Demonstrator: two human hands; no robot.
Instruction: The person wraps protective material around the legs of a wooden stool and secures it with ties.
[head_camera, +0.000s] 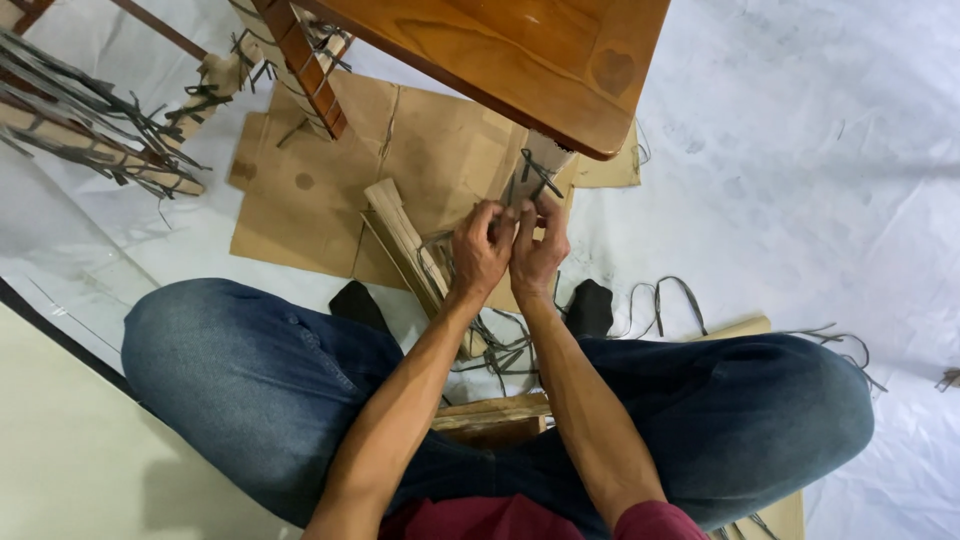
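Seated cross-legged on white sheeting (800, 150), knees in jeans (250, 370) spread wide, so the work falls between them. Left hand (481, 250) and right hand (538, 250) pressed together just below the table (500, 50) corner, at the wrapped leg (540, 165). Fingers of both curled tight, pinching grey strap (535, 178) where it crosses the leg's cardboard wrap; apparently drawn taut between the two hands, as if for tying, though the knot itself hidden behind knuckles. Strap thus at the leg, held in both hands, loose ends trailing down past the wrists. Flat cardboard (320, 190) spread under the table, likely as padding. Wood slats (400, 235) lying just left of the hands. More loose strap (665, 300) on the sheeting near the right knee. Other bound legs (100, 150) off to the upper left, already strapped.
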